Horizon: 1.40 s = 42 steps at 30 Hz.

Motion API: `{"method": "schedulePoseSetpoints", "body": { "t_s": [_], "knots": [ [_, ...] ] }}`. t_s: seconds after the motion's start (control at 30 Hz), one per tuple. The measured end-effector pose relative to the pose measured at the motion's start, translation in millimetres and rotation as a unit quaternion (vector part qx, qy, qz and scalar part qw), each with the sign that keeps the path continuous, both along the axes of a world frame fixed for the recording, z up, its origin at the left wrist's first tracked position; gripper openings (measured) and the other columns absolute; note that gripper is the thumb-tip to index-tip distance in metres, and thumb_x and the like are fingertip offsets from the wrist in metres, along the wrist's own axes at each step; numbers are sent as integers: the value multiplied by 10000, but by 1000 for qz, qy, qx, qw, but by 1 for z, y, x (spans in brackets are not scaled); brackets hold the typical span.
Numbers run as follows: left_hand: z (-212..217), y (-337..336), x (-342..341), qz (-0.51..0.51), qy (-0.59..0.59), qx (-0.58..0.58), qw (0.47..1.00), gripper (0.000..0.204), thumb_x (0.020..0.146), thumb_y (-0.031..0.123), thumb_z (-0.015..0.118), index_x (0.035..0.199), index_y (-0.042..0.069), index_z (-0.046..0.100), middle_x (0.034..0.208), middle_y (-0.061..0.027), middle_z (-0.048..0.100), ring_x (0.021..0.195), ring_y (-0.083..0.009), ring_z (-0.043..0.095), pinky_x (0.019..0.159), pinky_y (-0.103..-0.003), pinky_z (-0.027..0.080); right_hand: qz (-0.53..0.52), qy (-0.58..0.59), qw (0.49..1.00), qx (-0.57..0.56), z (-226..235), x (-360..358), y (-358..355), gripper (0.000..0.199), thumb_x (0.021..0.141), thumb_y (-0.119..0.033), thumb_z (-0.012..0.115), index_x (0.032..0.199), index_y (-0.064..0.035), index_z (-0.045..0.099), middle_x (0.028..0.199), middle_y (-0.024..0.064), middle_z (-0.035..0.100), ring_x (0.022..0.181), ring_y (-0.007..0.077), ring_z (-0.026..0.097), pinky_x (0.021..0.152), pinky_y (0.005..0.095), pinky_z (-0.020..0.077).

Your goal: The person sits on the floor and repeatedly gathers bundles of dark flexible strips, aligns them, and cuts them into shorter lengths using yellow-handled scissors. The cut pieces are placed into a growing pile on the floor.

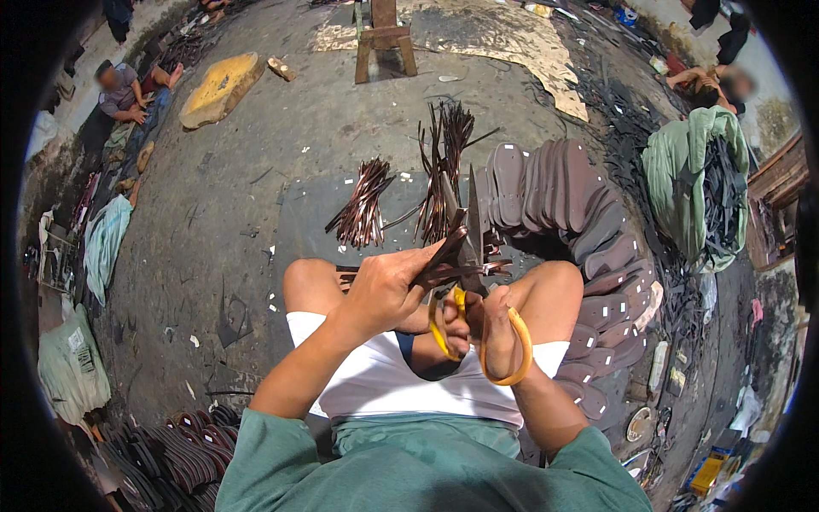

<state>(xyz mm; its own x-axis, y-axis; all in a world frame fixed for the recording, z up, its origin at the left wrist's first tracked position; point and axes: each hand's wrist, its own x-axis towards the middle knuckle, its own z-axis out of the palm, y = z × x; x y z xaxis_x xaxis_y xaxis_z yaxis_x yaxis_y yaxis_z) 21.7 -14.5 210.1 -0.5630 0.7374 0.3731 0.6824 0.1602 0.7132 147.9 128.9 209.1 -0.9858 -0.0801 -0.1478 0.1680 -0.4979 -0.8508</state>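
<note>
Starting at the left, a short bundle (363, 205) lies on the floor (230, 196), near the legs. Next, the left hand (380, 286) closes its fingers around the dark strips (442, 273), held over the lap against the scissors (469, 263); a firm pinch, strips squared together, should give even ends. Beyond this hand lies a taller bundle (445, 149). The blades (474, 218) stand apart, tips pointing away from the body, which seems the safe way. The right hand (501, 328) grips the yellow handles (526, 346), fingers and thumb seemingly through the loops; one full squeeze, left fingertips clear of the edges, should cut cleanest. Further right, soles (533, 188) curve around the knee (550, 290), where stray offcuts are best not dropped
</note>
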Motion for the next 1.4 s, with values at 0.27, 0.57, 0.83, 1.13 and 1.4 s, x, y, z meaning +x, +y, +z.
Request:
{"method": "schedulePoseSetpoints", "body": {
  "t_s": [0.27,0.57,0.83,1.13,1.4],
  "knots": [
    [-35,16,-9,19,-161,124,979,325,949,20,513,1271,-14,542,986,-79,678,893,-119,618,788,-297,535,-17,-4,998,-63,-11,-8,-9,716,879,-761,222,784,-81,426,592,-33,354,439,77,337,418,208,282],
    [-56,8,-83,213,-323,79,919,302,882,211,657,1111,18,615,834,-26,647,662,-125,567,589,-272,455,-124,-92,988,-1,-40,-34,14,835,809,-833,281,934,-39,509,649,1,420,537,123,444,531,237,401],
    [-125,-6,-234,367,-399,21,840,172,857,191,675,891,27,636,682,-32,589,589,-133,532,575,-325,453,17,-110,809,577,-172,-101,10,408,833,-381,683,915,7,584,776,152,616,756,314,619,691,440,473],
    [-252,16,-236,373,-123,-325,860,880,725,373,780,1422,83,329,1306,-215,507,1155,-366,534,967,-454,420,-107,-19,780,616,-214,-211,67,563,830,-368,673,1217,22,544,1152,276,581,1062,409,577,886,468,468],
    [-264,1,-256,365,-238,-226,871,848,762,244,736,1463,104,279,1415,-197,393,1270,-409,424,1007,-513,380,-91,-236,661,706,-245,-311,93,1083,710,-486,764,1449,21,154,1360,313,372,1213,421,461,967,456,426]
  ]
}}
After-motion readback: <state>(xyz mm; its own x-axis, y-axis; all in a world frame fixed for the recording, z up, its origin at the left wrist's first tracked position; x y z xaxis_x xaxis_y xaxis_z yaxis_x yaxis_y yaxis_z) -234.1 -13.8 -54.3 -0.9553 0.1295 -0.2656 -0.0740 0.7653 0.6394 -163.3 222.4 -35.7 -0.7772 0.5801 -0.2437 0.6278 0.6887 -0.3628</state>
